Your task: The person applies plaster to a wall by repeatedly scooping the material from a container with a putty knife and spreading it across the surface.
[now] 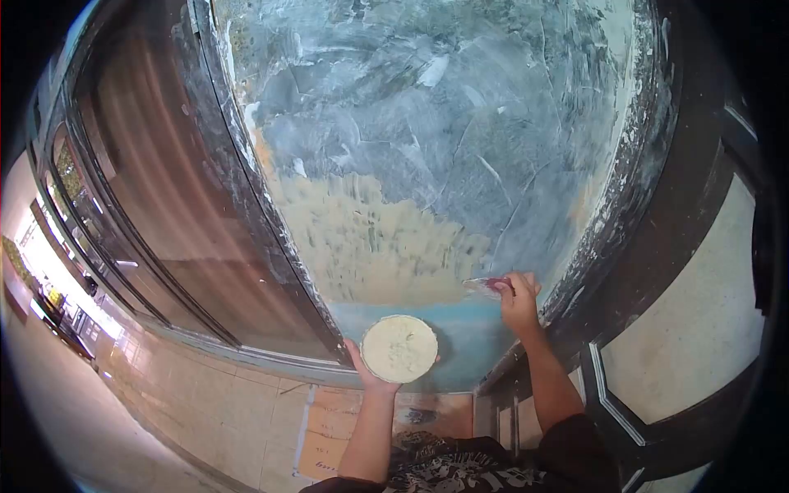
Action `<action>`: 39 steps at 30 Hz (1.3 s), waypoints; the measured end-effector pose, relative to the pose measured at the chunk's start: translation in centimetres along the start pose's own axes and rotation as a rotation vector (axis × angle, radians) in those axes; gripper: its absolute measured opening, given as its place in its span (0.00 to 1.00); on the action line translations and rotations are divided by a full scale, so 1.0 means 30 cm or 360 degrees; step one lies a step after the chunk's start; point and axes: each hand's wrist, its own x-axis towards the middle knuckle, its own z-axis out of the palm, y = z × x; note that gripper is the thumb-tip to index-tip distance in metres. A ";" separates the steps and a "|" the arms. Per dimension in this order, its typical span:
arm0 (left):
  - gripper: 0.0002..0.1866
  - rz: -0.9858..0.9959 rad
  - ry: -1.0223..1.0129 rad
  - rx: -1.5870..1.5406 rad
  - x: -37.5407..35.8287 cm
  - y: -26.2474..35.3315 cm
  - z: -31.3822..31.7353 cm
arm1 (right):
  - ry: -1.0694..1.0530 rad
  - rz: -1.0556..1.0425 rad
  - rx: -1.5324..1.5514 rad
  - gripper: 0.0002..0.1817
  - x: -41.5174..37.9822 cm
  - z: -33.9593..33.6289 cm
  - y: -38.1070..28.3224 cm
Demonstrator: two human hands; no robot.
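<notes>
My left hand grips a round tub from below and the side, its top facing me. The tub is full nearly to the rim with cream-coloured paint. My right hand is closed around a paintbrush with a dark red handle. The brush's pale tip points left, right at the lower right edge of a cream painted patch on the wall. Above and right of this patch, the wall panel is mottled blue-grey with whitish streaks. A light blue band runs beneath the patch.
Dark, paint-smeared frames border the panel on both sides. A window with a brownish curtain stands left, a dark door with pale panels right. A cardboard sheet with handwriting lies on the tiled floor below.
</notes>
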 end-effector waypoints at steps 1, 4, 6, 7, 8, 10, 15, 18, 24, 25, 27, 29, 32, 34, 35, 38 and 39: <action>0.54 0.0036 0.0021 0.0015 0.000 0.001 0.000 | 0.0069 0.0006 0.0002 0.06 0.006 -0.001 -0.007; 0.54 -0.0013 0.0003 -0.0074 -0.010 0.005 0.002 | 0.0153 0.0035 0.0155 0.06 0.011 -0.023 -0.027; 0.54 -0.0016 -0.0003 -0.0104 -0.018 0.008 0.007 | 0.0085 -0.0037 0.0097 0.06 -0.003 -0.012 -0.019; 0.54 -0.0025 -0.0010 -0.0134 -0.020 0.007 0.009 | 0.0019 -0.0106 0.0034 0.05 -0.009 -0.007 -0.014; 0.54 -0.0027 -0.0011 -0.0134 -0.021 0.006 0.008 | 0.0020 -0.0105 0.0033 0.05 -0.012 -0.001 -0.009; 0.53 0.0036 0.0012 0.0035 -0.017 0.007 0.000 | 0.0037 -0.0154 -0.0116 0.05 -0.007 0.008 -0.021; 0.53 0.0054 0.0121 -0.0165 -0.007 0.004 -0.048 | 0.0170 -0.0053 0.0085 0.02 0.027 -0.027 -0.033; 0.52 0.0005 -0.0021 -0.0145 -0.020 0.011 -0.017 | 0.0030 -0.0119 0.0022 0.01 0.003 -0.017 -0.030; 0.53 0.0058 0.0130 -0.0064 -0.022 0.009 0.015 | 0.0112 -0.0127 -0.0120 0.01 0.038 -0.015 -0.028; 0.54 0.0068 0.0175 -0.0010 -0.022 0.008 0.016 | 0.0147 -0.0120 -0.0057 0.01 0.053 -0.034 -0.038; 0.54 0.0040 0.0065 -0.0011 -0.016 0.010 -0.024 | 0.0180 -0.0115 0.0007 0.01 0.054 -0.050 -0.048; 0.55 0.0141 0.0070 -0.0053 0.023 0.005 -0.131 | 0.0059 -0.0176 0.0049 0.02 0.030 -0.054 -0.053; 0.55 0.0044 -0.0037 -0.0103 -0.029 0.018 0.012 | -0.0089 -0.0264 -0.0208 0.04 -0.013 -0.009 -0.053; 0.55 0.0054 -0.0067 -0.0065 -0.024 0.020 0.001 | -0.0027 -0.0265 -0.0214 0.02 0.004 0.000 -0.045; 0.55 0.0065 -0.0092 -0.0030 -0.020 0.020 -0.011 | 0.0030 -0.0265 -0.0220 0.03 0.018 0.001 -0.042; 0.54 0.0177 0.0114 -0.0085 0.015 0.015 -0.126 | 0.0153 -0.0183 -0.0102 0.04 0.060 -0.058 -0.059; 0.54 0.0182 0.0116 -0.0085 0.001 0.018 -0.106 | 0.0150 -0.0186 -0.0098 0.04 0.055 -0.063 -0.062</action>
